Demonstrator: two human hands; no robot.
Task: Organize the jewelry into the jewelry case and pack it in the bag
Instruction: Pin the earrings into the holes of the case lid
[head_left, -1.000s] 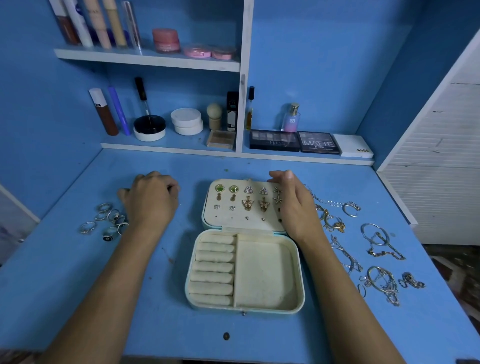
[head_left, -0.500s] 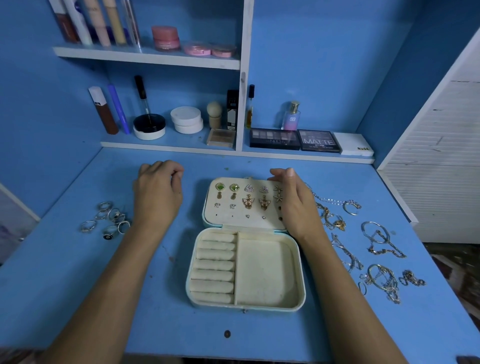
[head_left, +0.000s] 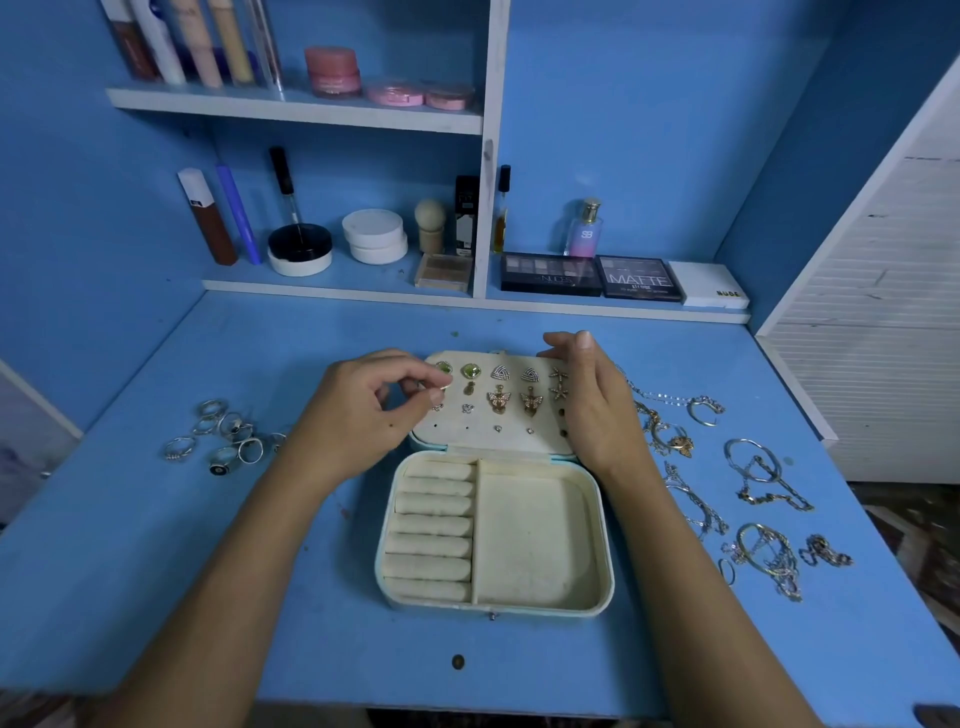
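- Rings (head_left: 223, 436) lay loose in a small cluster on the blue worktop (head_left: 156, 571) at the left middle of the frame, silver bands touching or overlapping one another, one with a dark stone.
- Just right of them, the left hand (head_left: 358, 415) hovered over the left edge of the case lid; its grip was pressed together, thumb and forefinger pinching a small ring-like piece (head_left: 441, 387) beside the earrings. What exactly the piece was could not be told.
- At the centre of the frame sat the jewelry case (head_left: 493, 608), open and flat on the worktop, pale blue outside and cream inside. Its near half held ring rolls (head_left: 431, 530) on the left and a bare compartment on the right.
- The lid (head_left: 493, 441) lay folded back toward the upper frame, with earrings (head_left: 498, 397) pinned in rows: green stones, triangles, starfish, butterflies and tiny studs.
- The right hand (head_left: 597, 410) rested along the lid's right edge, grip spread, fingers straight and the thumb touching the lid's far rim.
- To the right of that hand, necklaces and bracelets (head_left: 763, 483) lay scattered on the worktop in gold and silver tangles, reaching toward the lower right.
- Across the upper frame, a shelf (head_left: 343, 288) carried makeup: tubes, round jars, a perfume bottle (head_left: 584, 231) and eyeshadow palettes (head_left: 639, 278).
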